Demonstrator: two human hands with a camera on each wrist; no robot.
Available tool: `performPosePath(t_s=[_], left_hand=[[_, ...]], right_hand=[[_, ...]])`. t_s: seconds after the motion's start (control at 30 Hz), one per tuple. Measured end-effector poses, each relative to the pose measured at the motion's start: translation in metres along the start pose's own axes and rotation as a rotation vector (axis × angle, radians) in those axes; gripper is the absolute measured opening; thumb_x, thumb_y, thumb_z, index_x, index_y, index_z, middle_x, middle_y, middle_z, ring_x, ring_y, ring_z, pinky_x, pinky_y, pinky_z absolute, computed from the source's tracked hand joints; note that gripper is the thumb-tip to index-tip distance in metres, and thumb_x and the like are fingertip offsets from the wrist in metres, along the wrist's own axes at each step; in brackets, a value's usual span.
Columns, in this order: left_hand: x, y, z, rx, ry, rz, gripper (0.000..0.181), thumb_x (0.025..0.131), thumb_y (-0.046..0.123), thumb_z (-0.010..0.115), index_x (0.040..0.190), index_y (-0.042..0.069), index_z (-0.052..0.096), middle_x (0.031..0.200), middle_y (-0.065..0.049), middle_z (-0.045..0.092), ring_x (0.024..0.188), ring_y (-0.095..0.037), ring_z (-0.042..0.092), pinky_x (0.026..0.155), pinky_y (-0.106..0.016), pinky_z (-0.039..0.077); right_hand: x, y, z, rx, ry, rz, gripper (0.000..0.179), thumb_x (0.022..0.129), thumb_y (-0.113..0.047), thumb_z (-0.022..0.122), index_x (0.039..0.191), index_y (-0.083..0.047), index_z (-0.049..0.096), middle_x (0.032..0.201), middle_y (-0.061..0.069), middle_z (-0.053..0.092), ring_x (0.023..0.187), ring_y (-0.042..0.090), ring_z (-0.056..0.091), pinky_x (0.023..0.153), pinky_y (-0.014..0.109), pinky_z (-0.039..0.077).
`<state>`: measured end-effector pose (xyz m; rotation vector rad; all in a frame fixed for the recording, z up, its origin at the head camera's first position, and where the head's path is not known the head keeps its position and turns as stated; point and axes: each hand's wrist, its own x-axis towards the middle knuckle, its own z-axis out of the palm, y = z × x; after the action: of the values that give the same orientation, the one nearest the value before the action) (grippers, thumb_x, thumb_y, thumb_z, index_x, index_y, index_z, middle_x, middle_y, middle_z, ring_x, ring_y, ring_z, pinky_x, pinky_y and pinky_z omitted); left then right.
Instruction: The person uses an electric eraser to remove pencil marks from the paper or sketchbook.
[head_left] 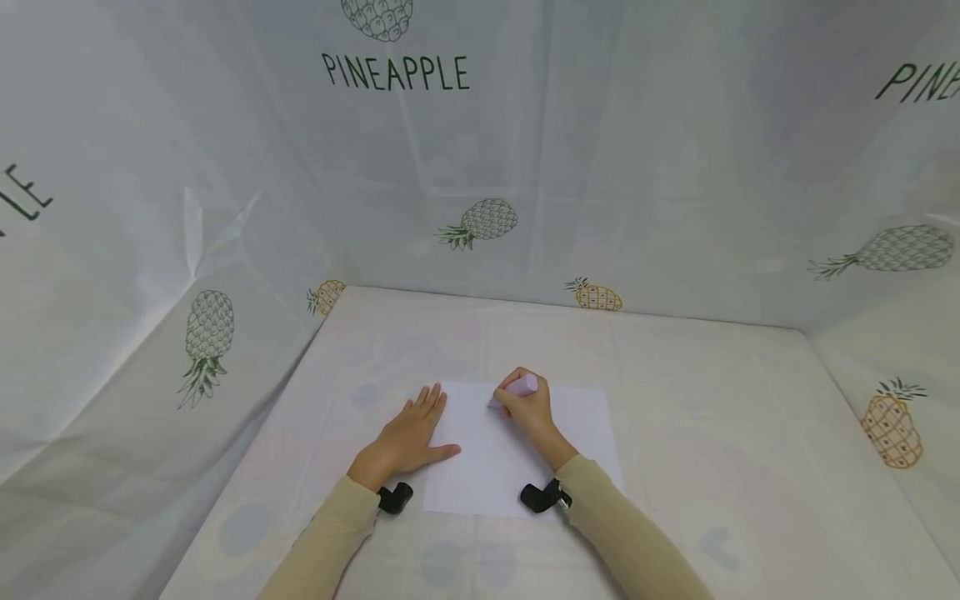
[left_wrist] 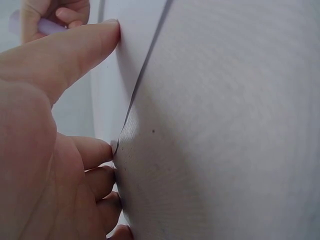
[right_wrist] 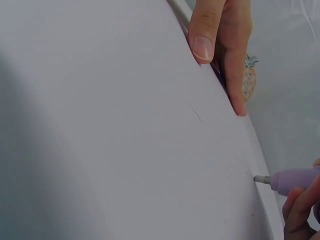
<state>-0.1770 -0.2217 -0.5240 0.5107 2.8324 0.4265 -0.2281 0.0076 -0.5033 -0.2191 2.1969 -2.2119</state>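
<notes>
A white sheet of paper (head_left: 480,475) lies on the covered table in front of the person. My left hand (head_left: 408,437) is spread flat over the sheet's left edge, with the thumb on the paper and the fingers along the border. Between the thumb and fingers of my right hand (head_left: 534,414) is a thick lavender marker (head_left: 522,384), tilted over the upper middle of the sheet. In the right wrist view the marker's narrow grey tip (right_wrist: 262,179) meets the paper. A short faint dark line (right_wrist: 196,113) and a few tiny specks show on the sheet.
A pale cloth (head_left: 720,417) with faint printed shapes covers the table. White sheeting (head_left: 675,167) with pineapple prints hangs behind and at both sides. A small black device (head_left: 395,498) is worn at the left wrist, another black device (head_left: 542,497) at the right.
</notes>
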Motion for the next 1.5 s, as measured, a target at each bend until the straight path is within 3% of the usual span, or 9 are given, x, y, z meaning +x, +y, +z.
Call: performPosePath(t_s=[0.17,0.4,0.57,0.77,1.13,1.5], left_hand=[[0.002,0.0,0.0,0.004,0.002,0.011,0.097,0.094,0.06,0.057,0.157,-0.003,0.018,0.165,-0.018,0.008,0.151,-0.035,0.007,0.12,-0.051,0.015],[0.004,0.0,0.0,0.01,0.004,0.004,0.098,0.094,0.061,0.057,0.157,-0.002,0.018,0.165,-0.018,0.008,0.151,-0.034,0.007,0.12,-0.05,0.015],[0.003,0.001,-0.001,0.002,-0.002,0.001,0.097,0.094,0.06,0.058,0.157,-0.002,0.018,0.165,-0.018,0.008,0.151,-0.034,0.007,0.12,-0.05,0.014],[0.002,0.001,-0.001,-0.003,-0.004,0.005,0.097,0.094,0.059,0.058,0.157,-0.003,0.018,0.165,-0.018,0.008,0.151,-0.035,0.007,0.12,-0.05,0.014],[0.001,0.0,-0.001,0.0,-0.003,0.01,0.097,0.095,0.059,0.058,0.157,-0.003,0.018,0.164,-0.02,0.007,0.151,-0.036,0.007,0.12,-0.051,0.015],[0.0,-0.001,-0.001,-0.027,0.008,0.02,0.097,0.094,0.058,0.059,0.156,-0.004,0.019,0.164,-0.021,0.008,0.151,-0.037,0.007,0.12,-0.052,0.015]], right_hand=[[-0.002,-0.006,-0.001,-0.038,0.001,-0.018,0.007,0.077,0.014,0.064,0.079,0.015,0.058,0.064,0.006,0.058,0.048,0.016,0.05,0.047,0.027,0.046],[0.011,0.024,-0.007,-0.026,0.029,0.007,0.006,0.076,0.013,0.066,0.079,0.011,0.061,0.065,0.005,0.058,0.049,0.017,0.049,0.045,0.026,0.045],[0.012,0.031,-0.011,-0.035,0.069,-0.006,0.009,0.075,0.011,0.067,0.075,0.004,0.062,0.066,0.008,0.058,0.047,0.017,0.05,0.044,0.026,0.045],[0.009,0.032,-0.019,-0.042,0.087,0.012,0.011,0.075,0.011,0.066,0.074,0.001,0.061,0.067,0.008,0.059,0.045,0.015,0.051,0.044,0.025,0.046],[0.007,0.028,-0.035,-0.06,0.081,0.04,0.007,0.076,0.014,0.066,0.079,0.01,0.061,0.065,0.006,0.058,0.046,0.018,0.052,0.046,0.027,0.047],[0.004,0.035,-0.048,-0.091,0.135,-0.055,0.012,0.071,0.006,0.067,0.07,-0.005,0.061,0.062,0.008,0.058,0.043,0.016,0.051,0.042,0.026,0.045]])
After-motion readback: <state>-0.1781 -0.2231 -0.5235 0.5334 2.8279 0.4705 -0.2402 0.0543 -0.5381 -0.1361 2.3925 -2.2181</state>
